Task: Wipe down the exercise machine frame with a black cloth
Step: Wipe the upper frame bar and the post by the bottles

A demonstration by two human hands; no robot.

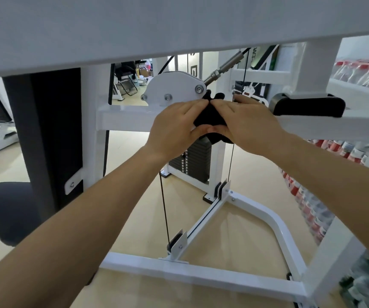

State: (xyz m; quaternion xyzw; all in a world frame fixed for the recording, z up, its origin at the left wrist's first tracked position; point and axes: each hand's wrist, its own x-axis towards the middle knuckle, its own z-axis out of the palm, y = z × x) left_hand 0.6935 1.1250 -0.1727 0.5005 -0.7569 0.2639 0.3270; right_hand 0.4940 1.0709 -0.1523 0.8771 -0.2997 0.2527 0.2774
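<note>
A small black cloth is bunched against the white horizontal crossbar of the exercise machine frame, just below a white pulley cover plate. My left hand grips the cloth's left side, thumb underneath. My right hand grips its right side, thumb meeting the left thumb below the cloth. Most of the cloth is hidden between the two hands.
A wide white beam spans overhead. A black back pad and round seat stand left. A black weight stack and cable lie beyond the bar, a black padded roller right, red-capped bottles farther right.
</note>
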